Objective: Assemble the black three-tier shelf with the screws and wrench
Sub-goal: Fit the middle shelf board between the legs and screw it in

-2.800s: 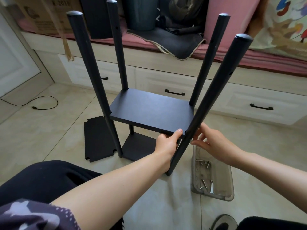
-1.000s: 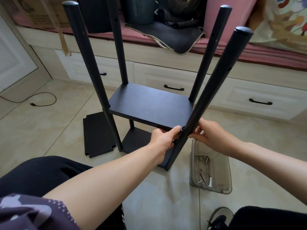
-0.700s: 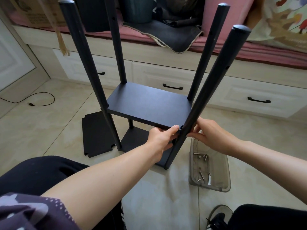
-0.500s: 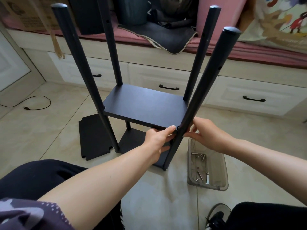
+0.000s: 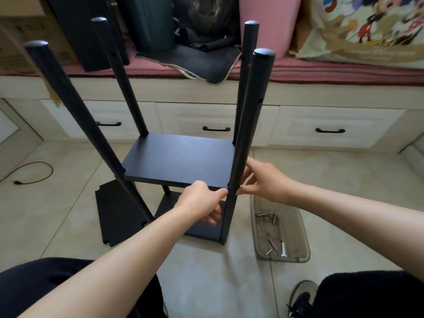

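The black shelf frame stands on the floor with several upright poles and two boards fitted. My left hand point(image 5: 202, 203) grips the front edge of the middle board point(image 5: 181, 160) at its right corner. My right hand point(image 5: 263, 180) pinches something at the near right pole point(image 5: 250, 125), level with that board; what its fingers hold is hidden. The lower board point(image 5: 202, 230) sits at floor level. A third loose board point(image 5: 117, 216) lies flat on the floor to the left.
A clear plastic tray point(image 5: 298, 249) with loose screws point(image 5: 270, 243) and a small wrench point(image 5: 283, 247) sits on the floor at right. White drawers point(image 5: 330, 127) and a pink cushioned bench run behind. A black cable point(image 5: 34, 173) lies left. My shoe point(image 5: 300, 297) is at bottom right.
The view has tilted up and shifted, so the poles' tops stand lower in the frame. Both hands stay at the front right corner of the middle board, my left hand now more curled over its edge.
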The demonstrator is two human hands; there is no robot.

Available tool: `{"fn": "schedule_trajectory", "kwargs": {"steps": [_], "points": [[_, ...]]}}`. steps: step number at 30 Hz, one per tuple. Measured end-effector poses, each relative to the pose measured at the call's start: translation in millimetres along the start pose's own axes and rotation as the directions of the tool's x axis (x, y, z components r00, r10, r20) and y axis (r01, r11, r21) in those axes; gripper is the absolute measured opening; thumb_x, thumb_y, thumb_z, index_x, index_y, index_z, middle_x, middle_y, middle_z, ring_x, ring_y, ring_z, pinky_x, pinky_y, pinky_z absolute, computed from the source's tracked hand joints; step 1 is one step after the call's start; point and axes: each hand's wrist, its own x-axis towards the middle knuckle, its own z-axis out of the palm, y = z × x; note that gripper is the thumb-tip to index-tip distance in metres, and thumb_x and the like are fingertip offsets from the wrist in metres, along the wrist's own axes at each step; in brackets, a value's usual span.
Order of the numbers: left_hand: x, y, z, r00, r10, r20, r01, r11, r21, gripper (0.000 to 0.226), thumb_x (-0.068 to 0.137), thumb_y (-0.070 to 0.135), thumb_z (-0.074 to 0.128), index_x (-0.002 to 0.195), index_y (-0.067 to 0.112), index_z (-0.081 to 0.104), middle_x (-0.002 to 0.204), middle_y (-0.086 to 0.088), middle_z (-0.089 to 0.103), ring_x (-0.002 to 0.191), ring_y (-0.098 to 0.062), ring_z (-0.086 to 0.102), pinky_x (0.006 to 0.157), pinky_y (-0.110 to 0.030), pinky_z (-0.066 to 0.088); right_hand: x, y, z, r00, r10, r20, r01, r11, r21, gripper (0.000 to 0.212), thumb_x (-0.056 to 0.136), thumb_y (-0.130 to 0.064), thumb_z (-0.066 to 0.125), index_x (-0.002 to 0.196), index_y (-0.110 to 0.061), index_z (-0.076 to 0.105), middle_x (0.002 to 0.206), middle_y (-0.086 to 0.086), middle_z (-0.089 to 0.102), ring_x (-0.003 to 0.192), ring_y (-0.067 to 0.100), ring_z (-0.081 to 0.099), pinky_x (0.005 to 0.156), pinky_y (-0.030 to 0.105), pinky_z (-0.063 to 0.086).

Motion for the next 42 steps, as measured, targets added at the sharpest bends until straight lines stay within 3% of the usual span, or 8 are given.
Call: {"fn": "schedule_trajectory", "kwargs": {"steps": [3, 5, 8, 11, 15, 19, 31, 42], "points": [[-3, 1, -7, 0.854, 0.415, -0.314, -0.163, 0.787, 0.596, 0.022, 0.089, 0.037, 0.061, 0.079, 0.017, 0.058, 0.066, 0.007, 0.052, 0.077, -0.028, 0.060, 0.061, -0.030, 0.037, 2, -2, -2, 0.999, 0.047, -0.005, -0.047, 0.999, 0.019, 0.061, 0.076, -0.019, 0.084, 0.128, -0.019, 0.052, 0.093, -0.002, 0.068, 0.083, 0.011, 0.068, 0.079, 0.032, 0.059], [-5, 1, -5, 0.762, 0.581, -0.286, -0.320, 0.722, 0.614, 0.023, 0.085, 0.039, 0.068, 0.092, 0.023, 0.053, 0.087, 0.007, 0.054, 0.094, -0.024, 0.053, 0.068, -0.032, 0.034, 2, -5, -4, 0.997, 0.075, 0.001, -0.075, 0.997, 0.000, 0.057, 0.074, -0.021, 0.086, 0.122, -0.016, 0.056, 0.093, -0.002, 0.070, 0.083, 0.012, 0.068, 0.079, 0.034, 0.058], [4, -6, 7, 0.773, 0.620, -0.134, -0.420, 0.658, 0.626, 0.070, 0.077, 0.054, 0.077, 0.134, 0.024, 0.049, 0.131, 0.005, 0.049, 0.129, -0.020, 0.040, 0.103, -0.032, 0.034, 5, -8, -7, 0.991, 0.127, 0.035, -0.127, 0.992, 0.007, 0.053, 0.074, -0.020, 0.086, 0.118, -0.014, 0.058, 0.097, 0.003, 0.072, 0.088, 0.015, 0.069, 0.083, 0.037, 0.058], [11, -8, 14, 0.757, 0.639, -0.135, -0.472, 0.678, 0.563, 0.086, 0.079, 0.059, 0.075, 0.149, 0.024, 0.040, 0.155, 0.005, 0.037, 0.152, -0.018, 0.017, 0.124, -0.038, 0.009, 8, -7, -14, 0.964, 0.212, 0.159, -0.229, 0.969, 0.099, 0.040, 0.084, -0.012, 0.075, 0.118, -0.015, 0.056, 0.098, 0.004, 0.074, 0.092, 0.017, 0.071, 0.086, 0.040, 0.058], [18, -3, 16, 0.737, 0.660, -0.145, -0.507, 0.682, 0.527, 0.075, 0.087, 0.053, 0.070, 0.151, 0.028, 0.039, 0.161, 0.009, 0.034, 0.155, -0.014, 0.011, 0.126, -0.039, 0.004, 15, -4, -19, 0.906, 0.370, 0.207, -0.418, 0.862, 0.287, 0.012, 0.098, -0.013, 0.049, 0.108, -0.012, 0.057, 0.092, 0.004, 0.077, 0.088, 0.015, 0.074, 0.085, 0.039, 0.058], [20, -3, 20, 0.723, 0.683, -0.105, -0.526, 0.643, 0.556, 0.065, 0.094, 0.048, 0.061, 0.152, 0.031, 0.038, 0.163, 0.010, 0.031, 0.156, -0.015, 0.007, 0.126, -0.043, 0.003, 27, -6, -6, 0.866, 0.406, 0.290, -0.498, 0.741, 0.451, 0.039, 0.101, -0.035, 0.050, 0.115, -0.002, 0.065, 0.109, 0.013, 0.073, 0.094, 0.025, 0.072, 0.080, 0.035, 0.057], [27, -23, 28, 0.701, 0.703, -0.122, -0.450, 0.569, 0.688, 0.071, 0.101, 0.062, 0.031, 0.162, 0.028, 0.013, 0.168, 0.011, 0.011, 0.156, -0.014, 0.001, 0.126, -0.039, -0.001, 32, -7, 14, 0.835, 0.439, 0.331, -0.541, 0.550, 0.636, 0.036, 0.101, -0.031, 0.052, 0.122, -0.003, 0.059, 0.110, 0.015, 0.070, 0.113, 0.030, 0.066, 0.100, 0.046, 0.051], [25, -27, 38, 0.545, 0.801, -0.249, -0.463, 0.535, 0.707, 0.063, 0.098, 0.053, 0.042, 0.142, 0.012, 0.057, 0.149, -0.003, 0.054, 0.144, -0.027, 0.043, 0.118, -0.047, 0.033, -12, 49, -12, 0.746, 0.571, 0.342, -0.655, 0.537, 0.532, 0.027, 0.105, -0.016, 0.042, 0.124, -0.001, 0.055, 0.107, 0.017, 0.069, 0.089, 0.026, 0.070, 0.081, 0.036, 0.059]]}}
